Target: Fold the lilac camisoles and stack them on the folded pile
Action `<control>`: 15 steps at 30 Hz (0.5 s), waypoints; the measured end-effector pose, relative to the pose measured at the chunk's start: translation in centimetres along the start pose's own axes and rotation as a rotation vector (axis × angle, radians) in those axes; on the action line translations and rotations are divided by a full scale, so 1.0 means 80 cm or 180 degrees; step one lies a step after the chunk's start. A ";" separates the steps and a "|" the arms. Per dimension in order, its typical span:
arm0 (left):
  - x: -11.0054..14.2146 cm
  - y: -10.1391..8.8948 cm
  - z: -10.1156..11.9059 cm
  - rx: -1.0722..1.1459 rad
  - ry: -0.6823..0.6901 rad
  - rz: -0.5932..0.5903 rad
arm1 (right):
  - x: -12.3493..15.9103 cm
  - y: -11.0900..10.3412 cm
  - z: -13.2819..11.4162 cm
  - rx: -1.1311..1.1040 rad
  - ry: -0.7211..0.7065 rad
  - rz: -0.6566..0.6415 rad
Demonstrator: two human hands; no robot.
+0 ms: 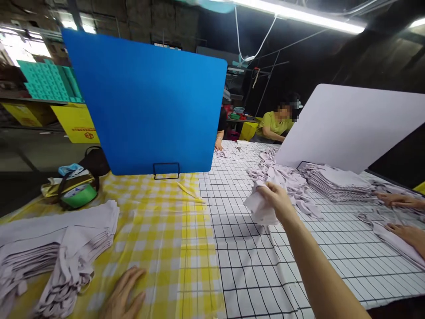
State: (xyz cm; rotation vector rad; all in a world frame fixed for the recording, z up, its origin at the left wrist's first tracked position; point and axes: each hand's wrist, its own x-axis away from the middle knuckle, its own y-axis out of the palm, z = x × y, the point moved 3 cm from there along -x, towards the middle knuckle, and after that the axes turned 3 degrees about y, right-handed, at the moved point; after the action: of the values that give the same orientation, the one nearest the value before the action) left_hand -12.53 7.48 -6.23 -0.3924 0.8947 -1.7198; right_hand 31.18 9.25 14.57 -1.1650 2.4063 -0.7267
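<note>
My right hand [275, 198] reaches out over the white cloth with black grid lines, its fingers closed on a bunched piece of pale lilac fabric [260, 207]. Just beyond it lies a loose heap of similar fabric pieces [286, 179]. My left hand [124, 292] rests on the yellow checked cloth [159, 235] with fingers stretched out and nothing in them. To its left sits a layered stack of pale lilac fabric pieces [89, 226], with looped strips hanging at its front.
A blue board [152, 106] stands ahead in a black wire holder [166, 171]. A pale board [352, 124] rises at the right behind a neat fabric stack [338, 181]. A co-worker's hands [407, 228] work at the right edge. Green ribbon roll [79, 196] lies left; scissors [238, 149] lie far off.
</note>
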 end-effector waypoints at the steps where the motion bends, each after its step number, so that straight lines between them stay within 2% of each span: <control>1: -0.007 -0.003 0.016 0.0110 -0.0033 0.0024 | 0.007 0.002 -0.021 -0.0180 -0.0032 -0.0089; 5: -0.032 -0.024 0.105 0.0636 0.0133 0.0075 | 0.041 0.027 -0.095 -0.1282 0.0052 -0.0511; 9: -0.042 -0.067 0.186 0.1259 0.0386 0.0195 | 0.087 0.072 -0.150 -0.2107 0.0209 -0.1291; 12: -0.040 -0.097 0.213 0.1903 0.0540 0.0099 | 0.125 0.110 -0.172 -0.2417 0.0417 -0.1717; 15: -0.036 -0.107 0.209 0.2276 0.0282 -0.0047 | 0.159 0.148 -0.181 -0.2603 0.0628 -0.2032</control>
State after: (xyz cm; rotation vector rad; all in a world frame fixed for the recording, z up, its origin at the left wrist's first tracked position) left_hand -6.34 4.94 11.55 0.1560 0.2889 -1.9478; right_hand 8.79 9.46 17.82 -2.3332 2.5605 0.0535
